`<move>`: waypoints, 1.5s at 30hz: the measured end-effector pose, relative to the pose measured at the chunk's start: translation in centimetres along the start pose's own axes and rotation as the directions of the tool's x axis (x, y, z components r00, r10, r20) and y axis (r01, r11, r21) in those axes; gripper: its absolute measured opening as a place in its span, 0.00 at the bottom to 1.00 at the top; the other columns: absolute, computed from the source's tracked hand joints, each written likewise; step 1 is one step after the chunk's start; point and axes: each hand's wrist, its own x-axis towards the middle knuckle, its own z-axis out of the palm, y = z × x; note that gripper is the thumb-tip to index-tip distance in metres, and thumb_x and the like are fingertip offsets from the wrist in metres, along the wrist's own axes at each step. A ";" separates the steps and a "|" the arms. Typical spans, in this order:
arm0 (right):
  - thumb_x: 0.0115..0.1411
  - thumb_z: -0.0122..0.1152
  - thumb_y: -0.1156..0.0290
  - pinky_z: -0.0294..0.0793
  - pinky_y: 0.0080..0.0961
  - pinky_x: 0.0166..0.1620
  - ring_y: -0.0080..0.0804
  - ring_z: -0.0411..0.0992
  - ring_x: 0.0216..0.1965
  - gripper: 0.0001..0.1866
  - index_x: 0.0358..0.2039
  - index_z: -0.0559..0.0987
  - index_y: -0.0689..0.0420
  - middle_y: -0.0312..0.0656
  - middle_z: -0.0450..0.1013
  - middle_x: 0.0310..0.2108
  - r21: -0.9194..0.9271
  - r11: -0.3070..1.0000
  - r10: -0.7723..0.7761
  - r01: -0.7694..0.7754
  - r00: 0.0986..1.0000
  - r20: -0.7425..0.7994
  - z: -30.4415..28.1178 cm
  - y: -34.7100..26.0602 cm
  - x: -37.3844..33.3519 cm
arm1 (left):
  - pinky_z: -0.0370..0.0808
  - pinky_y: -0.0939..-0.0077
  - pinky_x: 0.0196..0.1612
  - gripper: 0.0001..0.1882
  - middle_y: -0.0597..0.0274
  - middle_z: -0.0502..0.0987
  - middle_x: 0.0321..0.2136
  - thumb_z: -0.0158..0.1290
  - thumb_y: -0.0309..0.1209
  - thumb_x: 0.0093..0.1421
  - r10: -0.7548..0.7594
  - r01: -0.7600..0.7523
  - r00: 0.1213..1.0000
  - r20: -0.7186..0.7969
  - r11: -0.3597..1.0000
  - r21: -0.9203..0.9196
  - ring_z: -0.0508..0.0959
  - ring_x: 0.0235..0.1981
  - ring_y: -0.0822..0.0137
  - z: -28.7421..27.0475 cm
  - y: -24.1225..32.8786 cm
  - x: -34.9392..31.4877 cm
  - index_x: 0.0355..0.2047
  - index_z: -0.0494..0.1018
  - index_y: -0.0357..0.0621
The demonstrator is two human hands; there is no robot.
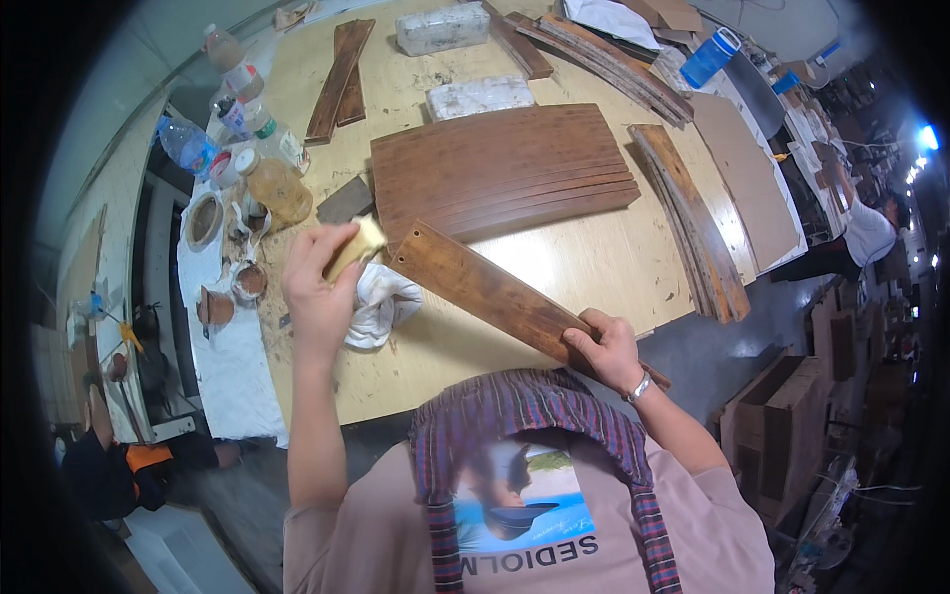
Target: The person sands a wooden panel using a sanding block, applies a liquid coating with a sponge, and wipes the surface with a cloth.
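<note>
One stiff-looking board (490, 295); hold by edges. Right hand (609, 353) clamps it at table's (604, 277) near edge; left hand (321, 272) pinches sponge (367, 238), perhaps.

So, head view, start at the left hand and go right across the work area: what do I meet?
Left hand holding a yellow block → white cloth → held wooden board → right hand → curved wooden strips.
</note>
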 end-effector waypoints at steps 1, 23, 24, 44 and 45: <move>0.56 0.67 0.58 0.63 0.30 0.23 0.30 0.62 0.17 0.18 0.27 0.78 0.63 0.47 0.64 0.15 0.005 1.000 0.000 0.000 1.000 -0.008 0.0 0.3 0.0 | 0.72 0.66 0.45 0.20 0.59 0.76 0.36 0.59 0.15 0.43 0.031 -0.031 0.999 -0.023 0.999 -0.014 0.75 0.40 0.57 0.6 1.1 0.9 0.39 0.80 0.41; 0.55 0.67 0.58 0.65 0.29 0.25 0.27 0.64 0.18 0.18 0.27 0.79 0.63 0.46 0.66 0.15 0.214 0.974 0.076 -0.075 0.997 0.003 -0.5 1.9 -0.3 | 0.72 0.64 0.45 0.21 0.59 0.77 0.36 0.59 0.16 0.40 0.075 -0.076 0.987 0.139 0.997 0.003 0.75 0.40 0.56 0.8 1.5 1.2 0.38 0.81 0.41; 0.55 0.67 0.58 0.65 0.29 0.25 0.27 0.64 0.18 0.18 0.27 0.80 0.63 0.46 0.66 0.15 0.220 0.973 0.073 -0.074 0.997 0.014 -0.4 1.9 -0.2 | 0.71 0.64 0.45 0.21 0.59 0.77 0.36 0.59 0.16 0.40 0.013 -0.014 0.993 0.118 1.000 0.012 0.75 0.40 0.56 0.8 0.6 1.0 0.38 0.81 0.41; 0.59 0.64 0.57 0.66 0.29 0.26 0.28 0.65 0.19 0.19 0.26 0.77 0.63 0.44 0.68 0.17 0.194 0.978 -0.073 0.071 0.997 0.005 -1.5 2.0 -0.2 | 0.71 0.78 0.49 0.22 0.60 0.76 0.41 0.59 0.15 0.48 -0.228 0.274 0.958 0.175 0.909 -0.313 0.76 0.43 0.69 1.2 -1.4 -0.4 0.47 0.78 0.37; 0.61 0.62 0.56 0.66 0.28 0.26 0.25 0.65 0.20 0.20 0.26 0.77 0.63 0.42 0.69 0.17 0.311 0.950 -0.018 -0.004 0.998 0.068 -1.7 2.2 0.0 | 0.72 0.77 0.49 0.22 0.61 0.76 0.41 0.59 0.15 0.48 -0.296 0.340 0.939 0.175 0.880 -0.333 0.76 0.43 0.70 1.0 -1.9 -0.5 0.47 0.78 0.36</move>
